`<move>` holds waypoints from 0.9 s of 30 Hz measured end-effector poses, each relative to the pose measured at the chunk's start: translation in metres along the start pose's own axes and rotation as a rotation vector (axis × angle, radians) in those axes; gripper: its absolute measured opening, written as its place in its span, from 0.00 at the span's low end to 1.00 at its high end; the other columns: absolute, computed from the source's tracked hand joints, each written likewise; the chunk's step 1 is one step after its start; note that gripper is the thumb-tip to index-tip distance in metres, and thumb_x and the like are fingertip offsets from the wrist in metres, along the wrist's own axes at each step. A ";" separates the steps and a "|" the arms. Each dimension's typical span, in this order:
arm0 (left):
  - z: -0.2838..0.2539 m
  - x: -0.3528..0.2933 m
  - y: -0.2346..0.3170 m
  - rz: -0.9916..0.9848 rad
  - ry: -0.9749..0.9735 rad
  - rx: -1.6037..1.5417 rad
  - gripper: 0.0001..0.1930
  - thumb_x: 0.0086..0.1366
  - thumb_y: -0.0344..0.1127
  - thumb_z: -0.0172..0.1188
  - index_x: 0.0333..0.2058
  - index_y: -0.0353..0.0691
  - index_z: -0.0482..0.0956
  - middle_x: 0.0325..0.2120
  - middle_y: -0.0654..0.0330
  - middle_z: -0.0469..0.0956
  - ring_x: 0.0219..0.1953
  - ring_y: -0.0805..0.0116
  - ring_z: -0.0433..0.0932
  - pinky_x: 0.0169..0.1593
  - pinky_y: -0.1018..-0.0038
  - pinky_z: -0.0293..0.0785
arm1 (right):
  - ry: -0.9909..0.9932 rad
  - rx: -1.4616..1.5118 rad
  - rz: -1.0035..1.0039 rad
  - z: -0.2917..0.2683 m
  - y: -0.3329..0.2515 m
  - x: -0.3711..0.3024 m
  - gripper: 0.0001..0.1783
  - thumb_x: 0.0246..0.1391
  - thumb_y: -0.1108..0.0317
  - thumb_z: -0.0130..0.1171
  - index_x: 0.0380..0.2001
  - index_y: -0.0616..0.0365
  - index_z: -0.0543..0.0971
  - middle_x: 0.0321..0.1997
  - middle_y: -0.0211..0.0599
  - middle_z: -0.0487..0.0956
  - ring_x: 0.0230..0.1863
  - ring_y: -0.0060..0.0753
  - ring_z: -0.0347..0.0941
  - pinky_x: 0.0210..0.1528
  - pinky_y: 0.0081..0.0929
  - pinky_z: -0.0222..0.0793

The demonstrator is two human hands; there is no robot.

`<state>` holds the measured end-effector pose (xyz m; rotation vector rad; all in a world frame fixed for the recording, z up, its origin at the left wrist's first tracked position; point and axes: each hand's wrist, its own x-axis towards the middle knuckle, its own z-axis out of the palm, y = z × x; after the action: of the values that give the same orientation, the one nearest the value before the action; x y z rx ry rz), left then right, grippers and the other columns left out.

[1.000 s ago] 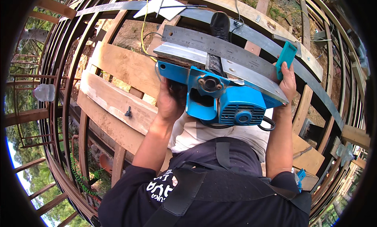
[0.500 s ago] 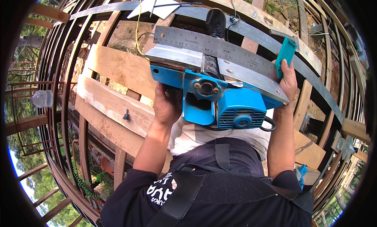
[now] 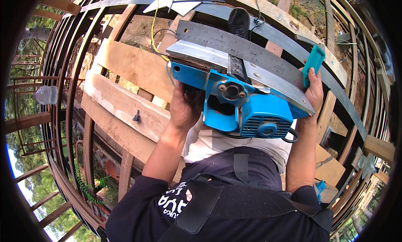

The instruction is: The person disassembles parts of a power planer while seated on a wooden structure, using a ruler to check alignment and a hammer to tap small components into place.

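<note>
A blue electric hand planer (image 3: 268, 112) is held up in front of my body, its metal sole turned upward. Across the sole, on edge, lies the steel blade of a try square (image 3: 247, 51), whose teal handle juts past the planer's right end. My left hand (image 3: 184, 108) grips the planer from beneath at its left end; some fingers are hidden behind the body. At the right end my right hand (image 3: 315, 93) is closed with its thumb and fingers around the square's handle, the palm close against the planer. A dark cutter slot divides the two sole plates.
Wooden boards (image 3: 125, 72) lie across metal beams, with gaps down to the ground. On one board stands a small black bolt-like piece (image 3: 136, 115). A yellow cord (image 3: 155, 24) runs by a white sheet (image 3: 171, 4) at the far side. My shoe (image 3: 238, 21) rests beyond the planer.
The planer and try square have tipped slightly clockwise, the right end lower. The whole view has shifted a little too. Both hands keep their holds.
</note>
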<state>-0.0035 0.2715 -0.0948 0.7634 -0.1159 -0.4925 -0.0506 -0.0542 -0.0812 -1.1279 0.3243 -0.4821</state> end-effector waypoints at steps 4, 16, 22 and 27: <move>0.009 0.005 -0.003 0.039 0.066 -0.006 0.30 0.73 0.59 0.34 0.62 0.43 0.63 0.57 0.59 0.70 0.58 0.63 0.70 0.62 0.63 0.65 | 0.002 -0.003 0.009 0.003 -0.008 -0.005 0.17 0.66 0.64 0.49 0.53 0.62 0.72 0.39 0.34 0.79 0.38 0.22 0.76 0.45 0.22 0.71; 0.003 0.007 -0.005 0.033 0.215 -0.056 0.29 0.72 0.59 0.37 0.60 0.44 0.65 0.56 0.59 0.71 0.58 0.62 0.69 0.62 0.61 0.66 | 0.001 0.029 -0.184 0.033 -0.056 -0.040 0.21 0.68 0.62 0.40 0.57 0.65 0.66 0.36 0.39 0.78 0.37 0.29 0.77 0.41 0.26 0.74; 0.002 0.005 -0.004 0.029 0.076 -0.092 0.29 0.72 0.58 0.37 0.63 0.45 0.62 0.60 0.60 0.68 0.62 0.64 0.66 0.66 0.63 0.57 | -0.011 0.074 -0.151 0.034 -0.050 -0.044 0.21 0.67 0.63 0.43 0.57 0.66 0.65 0.36 0.41 0.79 0.37 0.28 0.78 0.40 0.24 0.74; 0.002 0.007 -0.006 0.043 0.121 -0.053 0.29 0.72 0.58 0.38 0.63 0.46 0.62 0.59 0.61 0.69 0.62 0.64 0.66 0.66 0.63 0.58 | -0.044 0.102 -0.138 0.026 -0.046 -0.043 0.20 0.67 0.64 0.44 0.56 0.65 0.67 0.36 0.41 0.79 0.36 0.27 0.77 0.39 0.22 0.73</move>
<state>0.0000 0.2638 -0.0982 0.7354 -0.0071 -0.4062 -0.0839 -0.0274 -0.0282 -1.0639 0.1823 -0.5883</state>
